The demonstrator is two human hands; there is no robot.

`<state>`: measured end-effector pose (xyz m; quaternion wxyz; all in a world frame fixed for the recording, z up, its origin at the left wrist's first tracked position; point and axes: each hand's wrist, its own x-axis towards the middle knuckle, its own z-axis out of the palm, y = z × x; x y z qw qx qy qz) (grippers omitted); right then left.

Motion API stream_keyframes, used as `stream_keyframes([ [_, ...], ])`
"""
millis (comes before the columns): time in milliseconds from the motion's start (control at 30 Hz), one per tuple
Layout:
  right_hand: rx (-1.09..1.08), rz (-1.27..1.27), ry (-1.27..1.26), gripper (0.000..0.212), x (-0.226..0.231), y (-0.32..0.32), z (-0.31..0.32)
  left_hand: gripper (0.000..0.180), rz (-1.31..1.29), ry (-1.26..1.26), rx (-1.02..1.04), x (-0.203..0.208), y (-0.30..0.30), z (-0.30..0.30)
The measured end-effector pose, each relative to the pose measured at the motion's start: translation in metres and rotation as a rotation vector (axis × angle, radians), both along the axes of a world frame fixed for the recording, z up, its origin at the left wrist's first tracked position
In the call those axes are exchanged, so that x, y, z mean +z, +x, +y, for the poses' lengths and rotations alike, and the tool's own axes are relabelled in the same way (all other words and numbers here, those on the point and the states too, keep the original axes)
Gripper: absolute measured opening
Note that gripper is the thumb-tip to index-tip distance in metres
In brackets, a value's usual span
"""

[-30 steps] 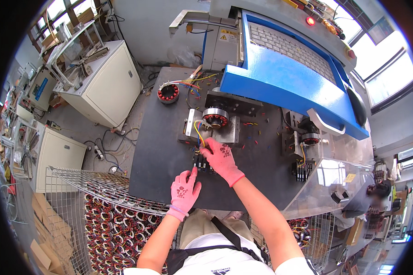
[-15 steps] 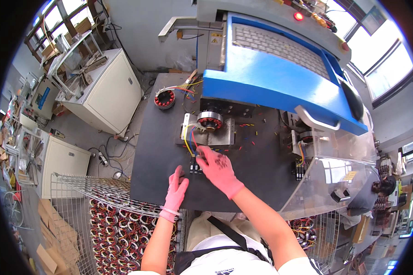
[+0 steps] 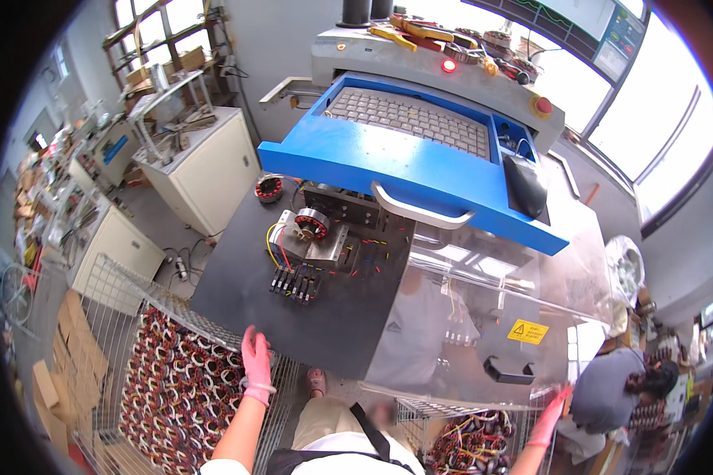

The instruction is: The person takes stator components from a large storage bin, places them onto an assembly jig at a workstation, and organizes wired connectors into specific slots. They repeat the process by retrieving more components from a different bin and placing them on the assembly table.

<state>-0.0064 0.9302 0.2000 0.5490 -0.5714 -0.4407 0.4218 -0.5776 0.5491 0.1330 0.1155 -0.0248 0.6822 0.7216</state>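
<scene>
Beside table edge (image 3: 309, 351), left hand (image 3: 256, 367), right hand (image 3: 547, 422) near cover (image 3: 475, 336)

The upper edge cuts off the monitor (image 3: 558, 28); one shoe (image 3: 383, 413) blurs.

Each hand (image 3: 257, 367) wears a pink glove (image 3: 544, 427); the top (image 3: 348, 445) is white, the strap (image 3: 370, 428) black, the trousers (image 3: 322, 424) beige.

Pale grey wall (image 3: 265, 47), bright windows (image 3: 650, 119) at right, cream cabinets (image 3: 206, 166) at left, grey floor (image 3: 156, 210).
</scene>
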Motion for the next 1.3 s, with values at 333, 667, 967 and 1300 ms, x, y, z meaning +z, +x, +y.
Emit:
stream_keyframes([
  [333,0.756,0.056,-0.133,0.031,0.027,-0.143,-0.116,0.045,-0.271,-0.312,-0.323,-0.006,0.149,-0.048],
  [667,1.45,-0.415,0.365,0.024,0.046,-0.312,-0.168,0.039,0.312,-0.699,-0.911,0.029,0.204,0.01],
  [967,1.394,-0.476,0.309,0.031,0.044,-0.348,-0.195,0.049,-0.165,0.086,-0.923,0.018,0.234,0.092],
  [1300,0.908,-0.489,0.369,0.06,0.014,-0.298,-0.039,0.066,0.932,-0.56,-1.047,0.037,0.221,0.253],
])
